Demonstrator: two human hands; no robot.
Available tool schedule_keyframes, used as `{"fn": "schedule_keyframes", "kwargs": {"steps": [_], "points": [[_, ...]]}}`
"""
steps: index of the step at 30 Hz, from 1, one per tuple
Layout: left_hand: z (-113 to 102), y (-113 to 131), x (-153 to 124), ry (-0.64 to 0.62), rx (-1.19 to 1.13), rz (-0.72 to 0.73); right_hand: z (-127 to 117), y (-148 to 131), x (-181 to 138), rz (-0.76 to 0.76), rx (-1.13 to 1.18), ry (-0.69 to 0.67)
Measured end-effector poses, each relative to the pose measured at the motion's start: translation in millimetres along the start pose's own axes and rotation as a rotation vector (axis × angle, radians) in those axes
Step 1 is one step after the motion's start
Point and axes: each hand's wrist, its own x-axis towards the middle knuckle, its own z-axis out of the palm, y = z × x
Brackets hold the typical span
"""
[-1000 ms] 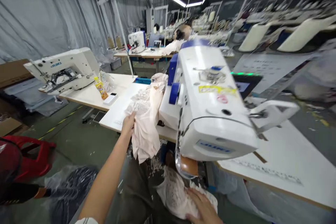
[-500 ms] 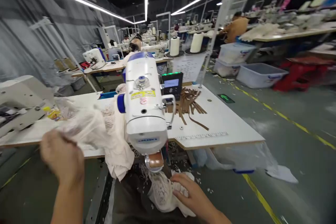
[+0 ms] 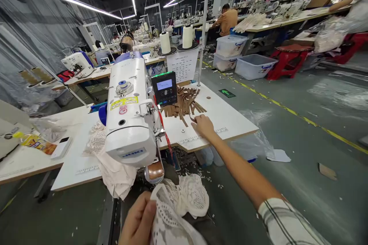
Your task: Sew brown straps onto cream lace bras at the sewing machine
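Observation:
My left hand is closed on the edge of a cream lace bra, thumb on top. The bra's cups hang over my lap, below the sewing machine's rounded arm end. My right hand reaches across the white table, its fingers pinched on the end of a brown strip at the front of a pile of brown strips. The fingertips are partly hidden by the hand. Between the two hands stands the white sewing machine.
A control screen stands beside the machine. More cream garments hang over the table edge at left, near a yellow snack packet and a phone-like white object. Thread cones, plastic bins and a red stool are farther off.
My left hand has come from the garments at left to grip the bra at my lap. My right hand has left the bra and reached forward to the brown strips. The view has turned right.

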Motion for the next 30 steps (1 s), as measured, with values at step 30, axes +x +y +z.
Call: {"fn": "schedule_keyframes", "kwargs": {"steps": [30], "points": [[64.3, -52.4, 39.1, -0.345, -0.042, -0.018, 7.0, -55.0, -228.2, 0.163, 1.140, -0.503]]}}
